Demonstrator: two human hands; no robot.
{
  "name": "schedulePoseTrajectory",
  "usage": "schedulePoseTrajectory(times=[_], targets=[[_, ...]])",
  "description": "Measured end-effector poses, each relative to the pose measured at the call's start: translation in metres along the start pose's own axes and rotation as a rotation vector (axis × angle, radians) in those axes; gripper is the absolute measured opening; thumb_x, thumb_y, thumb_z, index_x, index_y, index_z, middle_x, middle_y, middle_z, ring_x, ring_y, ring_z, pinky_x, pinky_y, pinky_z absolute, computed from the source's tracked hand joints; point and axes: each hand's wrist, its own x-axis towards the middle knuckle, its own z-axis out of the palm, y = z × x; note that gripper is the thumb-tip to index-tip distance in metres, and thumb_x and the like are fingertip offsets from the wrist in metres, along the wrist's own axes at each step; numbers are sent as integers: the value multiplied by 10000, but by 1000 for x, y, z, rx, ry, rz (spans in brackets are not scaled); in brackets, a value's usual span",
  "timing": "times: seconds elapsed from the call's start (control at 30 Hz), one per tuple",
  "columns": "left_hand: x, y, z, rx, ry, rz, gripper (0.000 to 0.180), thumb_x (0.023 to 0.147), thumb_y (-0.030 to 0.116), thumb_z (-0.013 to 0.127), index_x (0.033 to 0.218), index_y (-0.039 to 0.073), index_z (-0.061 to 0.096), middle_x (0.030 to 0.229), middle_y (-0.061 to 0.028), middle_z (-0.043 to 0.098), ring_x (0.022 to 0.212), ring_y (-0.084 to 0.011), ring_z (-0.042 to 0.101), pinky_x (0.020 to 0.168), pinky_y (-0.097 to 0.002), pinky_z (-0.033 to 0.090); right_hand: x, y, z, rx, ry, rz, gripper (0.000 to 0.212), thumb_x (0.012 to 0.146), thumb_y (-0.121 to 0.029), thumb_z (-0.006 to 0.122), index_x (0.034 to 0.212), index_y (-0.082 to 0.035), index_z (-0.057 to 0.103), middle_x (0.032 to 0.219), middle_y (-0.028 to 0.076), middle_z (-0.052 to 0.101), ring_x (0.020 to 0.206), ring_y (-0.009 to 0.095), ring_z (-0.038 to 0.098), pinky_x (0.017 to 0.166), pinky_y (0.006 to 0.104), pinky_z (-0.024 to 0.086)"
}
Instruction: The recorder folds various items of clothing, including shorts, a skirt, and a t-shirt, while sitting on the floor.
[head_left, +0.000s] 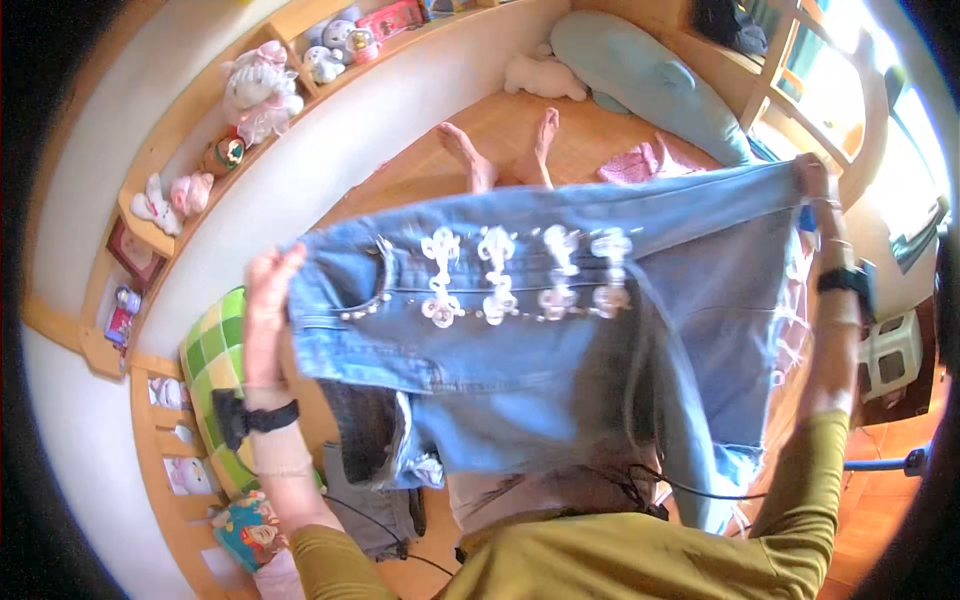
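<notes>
A pair of blue denim jeans (pixel 520 350) is stretched sideways in front of me, above my lap. My left hand (pixel 270 285) grips the upper left corner at the waistband end. At the far right, my right hand (pixel 818 185) is closed on the upper edge of a leg. White flower-shaped ornaments (pixel 498 275) and small beads run across the denim. Loose pale threads hang at the hem end. Parts of the jeans are smeared by motion, and a dark opening shows at the lower left.
A grey garment (pixel 375 515) lies at lower left beside a green checked cushion (pixel 215 345). Bare feet (pixel 540 150) rest on the wooden floor beyond, near pink cloth (pixel 650 160) and a long blue plush (pixel 640 80). Plush toys (pixel 262 90) line a shelf. A dark cable (pixel 700 492) crosses below.
</notes>
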Motion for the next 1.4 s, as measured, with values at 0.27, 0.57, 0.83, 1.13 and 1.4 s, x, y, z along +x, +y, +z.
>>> schedulePoseTrajectory(times=[0.27,0.57,0.83,1.13,1.4], targets=[[-23,-177,45,-80,7,-409,199,866,194,574,998,49,540,843,-61,593,717,-155,599,617,-308,525,-173,-78,115,620,-271,193,103,842,-90,584,890,-9,543,744,8,562,704,79,523,628,223,448],[-70,-214,66,40,-216,-842,434,860,440,551,1001,31,525,863,-119,587,710,-213,611,604,-334,521,-347,-11,60,228,-637,668,348,828,-315,635,982,-7,590,817,106,632,811,188,599,656,313,482],[-34,-282,61,-189,-69,-784,288,877,344,546,937,63,578,778,-46,608,633,-173,571,509,-316,435,-359,-26,125,495,-541,873,485,784,-358,659,1097,-2,554,894,53,591,729,90,507,613,229,429],[-30,-260,55,-165,56,-734,192,849,195,558,945,29,556,800,-77,591,655,-180,560,506,-316,431,-314,-40,111,310,-777,953,594,845,-593,464,1055,-52,588,857,-11,572,778,109,530,684,230,439],[-6,-118,210,702,-136,400,189,784,57,590,949,-9,526,976,-152,519,909,-303,519,802,-379,420,-334,-32,84,559,-675,609,304,856,-201,598,1099,-18,571,892,-11,586,792,82,539,712,205,447]])
